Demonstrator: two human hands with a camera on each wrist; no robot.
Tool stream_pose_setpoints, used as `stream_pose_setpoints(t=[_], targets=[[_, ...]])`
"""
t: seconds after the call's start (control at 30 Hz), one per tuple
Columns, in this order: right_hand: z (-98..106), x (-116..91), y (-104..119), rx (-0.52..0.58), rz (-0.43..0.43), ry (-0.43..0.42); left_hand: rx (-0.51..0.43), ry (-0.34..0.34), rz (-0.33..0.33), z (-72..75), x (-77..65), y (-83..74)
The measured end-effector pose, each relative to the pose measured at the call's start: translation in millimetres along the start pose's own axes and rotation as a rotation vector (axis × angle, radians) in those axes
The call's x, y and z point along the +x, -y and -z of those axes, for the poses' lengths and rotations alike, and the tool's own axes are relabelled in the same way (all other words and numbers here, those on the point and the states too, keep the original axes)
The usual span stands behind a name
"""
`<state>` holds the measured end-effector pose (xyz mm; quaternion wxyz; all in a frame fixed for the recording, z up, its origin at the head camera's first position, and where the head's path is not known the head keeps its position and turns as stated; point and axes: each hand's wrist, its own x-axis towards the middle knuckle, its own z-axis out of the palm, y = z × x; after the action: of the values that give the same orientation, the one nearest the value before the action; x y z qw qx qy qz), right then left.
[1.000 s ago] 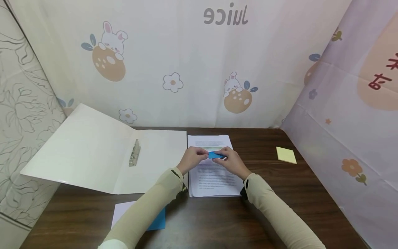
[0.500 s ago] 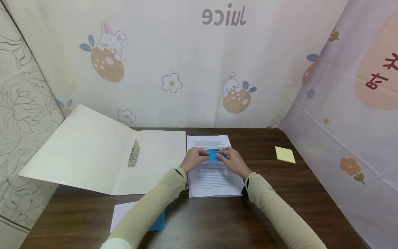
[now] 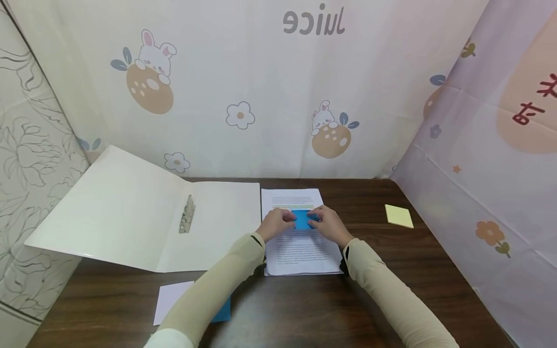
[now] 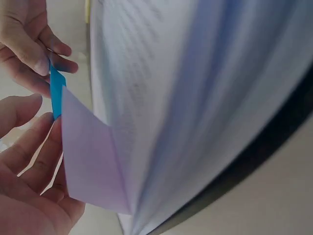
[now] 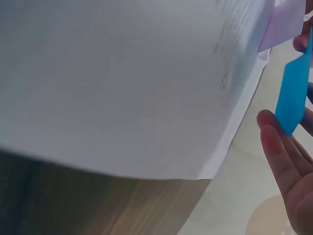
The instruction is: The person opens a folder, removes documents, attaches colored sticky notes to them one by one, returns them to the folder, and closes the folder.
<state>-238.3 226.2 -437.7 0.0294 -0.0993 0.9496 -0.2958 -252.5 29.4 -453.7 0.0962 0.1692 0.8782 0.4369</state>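
Observation:
Over the stack of printed pages (image 3: 300,256), both hands are at a blue sticky note (image 3: 301,220). My left hand (image 3: 275,224) has its fingertips at the note's left end, and my right hand (image 3: 331,226) pinches the right end between thumb and fingers. In the left wrist view the blue note (image 4: 56,93) stands clear of the page, bridging the two hands. A pale purple sticky note (image 4: 93,152) is attached to the page and sticks up in front of my left fingers. It also shows beside the blue note (image 5: 293,93) in the right wrist view.
An open white binder (image 3: 222,217) with a metal clip (image 3: 187,215) lies left of the pages. A yellow sticky pad (image 3: 399,216) is at the right. Behind my left forearm, white (image 3: 169,297) and blue (image 3: 223,311) sheets partly show. Printed curtains enclose the brown table (image 3: 300,314).
The blue sticky note now shows a larger face toward the head camera. Both hands have shifted slightly right, with my right fingers spread a little along its edge.

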Motion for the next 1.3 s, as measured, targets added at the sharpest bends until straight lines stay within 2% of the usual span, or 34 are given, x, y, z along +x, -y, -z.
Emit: stream_pose_setpoints(t=[0.2,0.37,0.5,0.7,0.8,0.93,1.03,1.2,1.3], targets=[[-0.4,3.0,-6.3,-0.018,-0.041,0.048,0.033,0.034,0.047,-10.3,7.3,6.9],[-2.0,4.7,-12.4,-0.022,-0.060,0.073,0.075,0.098,0.088,-14.0,7.8,3.3],[-2.2,5.9,-14.6,-0.023,-0.068,0.089,0.171,0.155,0.078,-15.2,8.5,2.1],[-3.6,9.5,-19.2,-0.052,-0.061,0.115,0.300,0.223,0.016,-14.4,8.0,-1.4],[-4.0,10.6,-20.9,-0.058,-0.068,0.127,0.349,0.255,-0.010,-12.8,7.6,-4.6],[-3.8,11.1,-20.8,-0.073,-0.089,0.155,0.380,0.298,-0.003,-11.0,6.8,-8.2],[-3.8,11.6,-18.3,-0.170,-0.069,0.192,0.416,0.324,0.010,-9.7,7.3,-9.4],[-4.1,12.2,-9.7,-0.404,0.052,0.240,0.512,0.350,0.003,-9.1,9.2,-11.6],[-5.7,12.8,-5.5,-0.464,0.112,0.261,0.568,0.354,-0.005,-10.1,9.4,-13.4]])
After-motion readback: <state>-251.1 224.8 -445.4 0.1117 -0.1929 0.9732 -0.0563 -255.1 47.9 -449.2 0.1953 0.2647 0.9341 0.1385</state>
